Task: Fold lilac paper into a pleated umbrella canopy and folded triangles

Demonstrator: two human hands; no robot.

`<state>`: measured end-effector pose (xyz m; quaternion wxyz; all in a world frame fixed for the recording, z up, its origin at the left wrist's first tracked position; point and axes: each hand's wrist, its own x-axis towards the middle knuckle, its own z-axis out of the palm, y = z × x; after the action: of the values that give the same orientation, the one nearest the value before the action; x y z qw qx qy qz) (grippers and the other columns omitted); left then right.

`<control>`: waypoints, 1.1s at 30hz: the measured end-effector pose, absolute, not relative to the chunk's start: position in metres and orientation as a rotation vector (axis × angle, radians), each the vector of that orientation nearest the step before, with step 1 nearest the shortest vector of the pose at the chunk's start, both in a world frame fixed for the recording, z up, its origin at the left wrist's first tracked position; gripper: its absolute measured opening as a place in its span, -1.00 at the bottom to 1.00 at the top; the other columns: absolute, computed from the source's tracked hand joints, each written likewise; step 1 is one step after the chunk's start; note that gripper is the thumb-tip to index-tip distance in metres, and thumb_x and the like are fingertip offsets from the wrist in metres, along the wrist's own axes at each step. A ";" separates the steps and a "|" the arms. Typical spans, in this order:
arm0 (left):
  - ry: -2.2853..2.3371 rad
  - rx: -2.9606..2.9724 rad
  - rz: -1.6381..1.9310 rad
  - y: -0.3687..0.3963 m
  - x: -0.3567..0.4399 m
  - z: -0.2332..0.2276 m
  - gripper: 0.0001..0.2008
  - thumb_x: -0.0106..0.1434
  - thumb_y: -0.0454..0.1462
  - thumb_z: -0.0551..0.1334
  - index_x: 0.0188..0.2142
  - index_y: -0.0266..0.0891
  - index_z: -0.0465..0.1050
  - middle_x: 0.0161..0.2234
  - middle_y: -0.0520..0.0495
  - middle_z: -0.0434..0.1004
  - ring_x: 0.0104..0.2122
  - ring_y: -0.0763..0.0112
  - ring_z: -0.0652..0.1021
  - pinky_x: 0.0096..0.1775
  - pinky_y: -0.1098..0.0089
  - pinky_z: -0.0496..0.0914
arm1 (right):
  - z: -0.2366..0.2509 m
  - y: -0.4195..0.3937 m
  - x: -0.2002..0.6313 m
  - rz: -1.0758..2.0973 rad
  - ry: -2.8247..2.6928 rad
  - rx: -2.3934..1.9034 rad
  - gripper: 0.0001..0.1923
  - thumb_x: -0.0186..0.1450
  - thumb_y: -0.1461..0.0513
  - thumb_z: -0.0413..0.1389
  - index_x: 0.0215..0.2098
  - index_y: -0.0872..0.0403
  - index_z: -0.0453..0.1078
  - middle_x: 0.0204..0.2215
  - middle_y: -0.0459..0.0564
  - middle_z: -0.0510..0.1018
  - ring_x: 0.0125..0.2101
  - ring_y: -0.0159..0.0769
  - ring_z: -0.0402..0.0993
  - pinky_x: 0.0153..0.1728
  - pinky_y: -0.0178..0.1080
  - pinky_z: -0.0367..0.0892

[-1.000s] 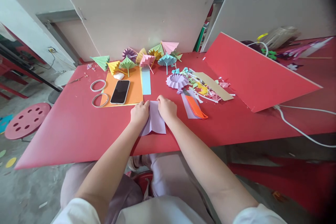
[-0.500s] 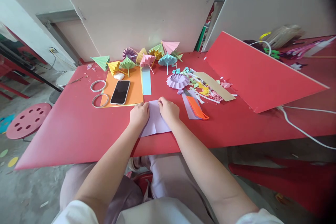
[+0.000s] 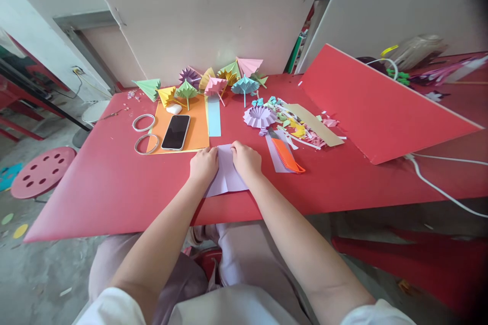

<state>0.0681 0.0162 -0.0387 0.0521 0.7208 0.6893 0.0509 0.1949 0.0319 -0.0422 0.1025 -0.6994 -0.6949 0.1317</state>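
A sheet of purple paper (image 3: 227, 175) lies in front of me near the table's front edge, with a crease running down its middle. At its far left side, my left hand (image 3: 204, 165) is closed with the fingers curled on the paper. My right hand (image 3: 247, 160) grips the far right side, its thumb and fingers bent at the edge. Just right of that hand, an orange utility knife (image 3: 286, 155) rests on another purple strip (image 3: 274, 155). Beyond it stands a pleated purple paper ring (image 3: 260, 117).
Several small folded paper umbrellas (image 3: 244, 86) line the back of the red table (image 3: 133, 193). A phone (image 3: 176, 132) lies on orange paper (image 3: 204, 127), beside two tape rolls (image 3: 147, 144). Paper scraps (image 3: 299, 129) and a tan strip (image 3: 314, 124) are at right, before a slanted red board (image 3: 377, 106).
The view has shifted very slightly. Both hands stay in the same place on the purple paper.
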 end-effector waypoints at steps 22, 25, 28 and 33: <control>2.094 2.193 0.142 0.016 0.069 -0.038 -0.71 0.29 -0.32 -0.01 -0.06 -0.13 0.38 -0.18 -0.11 0.48 -0.12 0.26 0.45 -0.30 0.38 0.36 | -0.044 0.030 0.196 0.381 -2.040 -2.052 -0.74 0.35 0.25 -0.16 -0.14 -0.02 0.34 -0.27 0.00 0.56 -0.29 -0.27 0.48 -0.45 -0.31 0.18; 2.098 2.188 0.137 0.016 0.069 -0.038 -0.70 0.29 -0.31 -0.02 -0.06 -0.13 0.38 -0.17 -0.11 0.48 -0.12 0.26 0.44 -0.29 0.38 0.36 | -0.045 0.031 0.196 0.380 -2.042 -2.043 -0.74 0.35 0.24 -0.16 -0.13 -0.02 0.34 -0.27 0.00 0.56 -0.29 -0.27 0.48 -0.44 -0.31 0.19; 2.101 2.187 0.133 0.016 0.069 -0.038 -0.70 0.29 -0.32 -0.01 -0.06 -0.12 0.38 -0.17 -0.10 0.48 -0.11 0.27 0.45 -0.29 0.39 0.36 | -0.046 0.031 0.196 0.376 -2.039 -2.041 -0.74 0.35 0.23 -0.16 -0.13 -0.03 0.34 -0.27 0.00 0.57 -0.29 -0.27 0.48 -0.43 -0.31 0.20; 2.100 2.206 0.140 0.016 0.068 -0.039 -0.70 0.30 -0.33 -0.03 -0.06 -0.11 0.37 -0.17 -0.09 0.48 -0.13 0.28 0.45 -0.32 0.41 0.35 | -0.045 0.031 0.197 0.376 -2.036 -2.042 -0.74 0.35 0.24 -0.15 -0.14 -0.03 0.35 -0.28 -0.01 0.57 -0.30 -0.26 0.49 -0.44 -0.31 0.19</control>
<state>0.0679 0.0158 -0.0390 0.0461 0.7227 0.6881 0.0458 0.1966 0.0314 -0.0454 0.1164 -0.6973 -0.6955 0.1284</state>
